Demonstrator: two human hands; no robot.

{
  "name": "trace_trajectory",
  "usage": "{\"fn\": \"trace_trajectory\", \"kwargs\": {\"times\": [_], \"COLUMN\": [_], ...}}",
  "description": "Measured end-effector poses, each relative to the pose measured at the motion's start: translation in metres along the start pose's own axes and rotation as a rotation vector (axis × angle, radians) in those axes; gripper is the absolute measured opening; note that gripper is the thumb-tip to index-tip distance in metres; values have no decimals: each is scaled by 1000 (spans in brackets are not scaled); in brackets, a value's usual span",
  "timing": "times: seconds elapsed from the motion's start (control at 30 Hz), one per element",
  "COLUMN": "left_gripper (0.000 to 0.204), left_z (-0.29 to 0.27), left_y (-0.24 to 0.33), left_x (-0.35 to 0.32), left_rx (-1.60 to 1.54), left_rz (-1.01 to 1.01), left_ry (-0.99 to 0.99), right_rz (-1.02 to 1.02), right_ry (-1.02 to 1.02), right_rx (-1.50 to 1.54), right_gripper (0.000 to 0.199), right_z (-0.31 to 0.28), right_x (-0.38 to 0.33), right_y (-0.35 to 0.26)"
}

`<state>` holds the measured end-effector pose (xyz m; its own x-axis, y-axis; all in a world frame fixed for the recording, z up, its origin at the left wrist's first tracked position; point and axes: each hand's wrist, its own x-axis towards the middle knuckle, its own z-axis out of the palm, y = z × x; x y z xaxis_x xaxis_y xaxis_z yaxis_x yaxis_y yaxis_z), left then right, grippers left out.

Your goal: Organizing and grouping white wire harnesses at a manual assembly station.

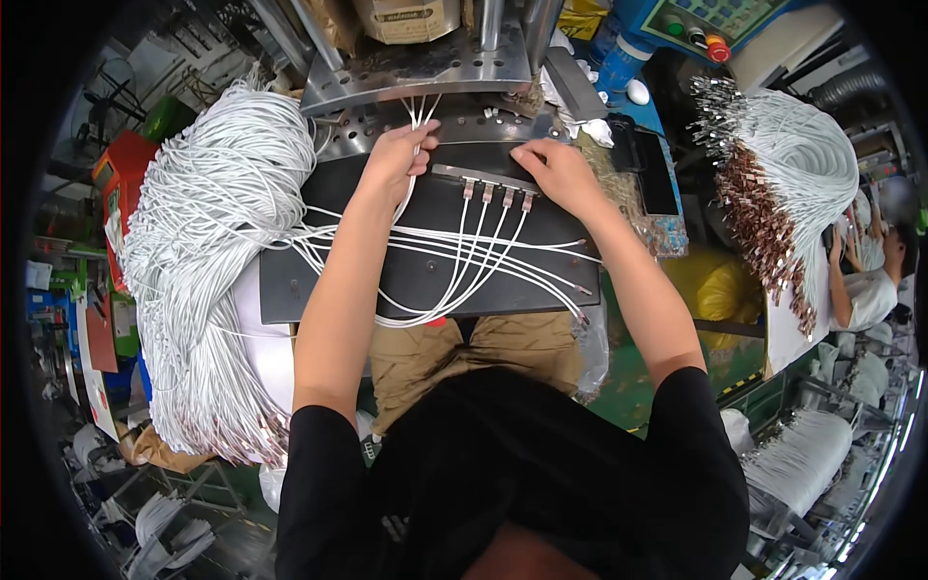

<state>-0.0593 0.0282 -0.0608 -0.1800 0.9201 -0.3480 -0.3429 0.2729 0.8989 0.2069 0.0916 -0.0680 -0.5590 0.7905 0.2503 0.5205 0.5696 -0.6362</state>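
Several white cables are pinched in my left hand, their upper ends reaching into the metal press. My right hand is closed at the press's front edge, over the right end of a thin metal bar; what its fingertips hold, if anything, is hidden. The bar lies on a black board. Along it sit several small metal connectors, with white cables curving down toward me. More loose cables cross the board under my left forearm, their ends pointing right.
A large bundle of white cables is piled at the left. To the right lie a black phone-like device and a blue bottle, below a control panel. Another cable bundle is farther right, near a co-worker.
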Motion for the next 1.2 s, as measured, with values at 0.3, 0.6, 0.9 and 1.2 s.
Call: {"fn": "trace_trajectory", "kwargs": {"times": [0.3,0.6,0.9,1.2], "left_gripper": [30,38,33,51], "left_z": [-2,5,-75,-199], "left_y": [-20,-11,120,101], "left_x": [-13,-21,-157,-208], "left_rx": [67,42,675,1348], "left_rz": [56,30,916,347], "left_ry": [104,105,524,1266], "right_rz": [-416,-134,-256,-165], "right_ry": [275,201,291,111], "right_rx": [-510,-252,-273,-59], "right_gripper": [27,47,40,35], "right_z": [51,41,71,25], "right_x": [135,213,223,93], "right_y": [14,5,66,-23]}}
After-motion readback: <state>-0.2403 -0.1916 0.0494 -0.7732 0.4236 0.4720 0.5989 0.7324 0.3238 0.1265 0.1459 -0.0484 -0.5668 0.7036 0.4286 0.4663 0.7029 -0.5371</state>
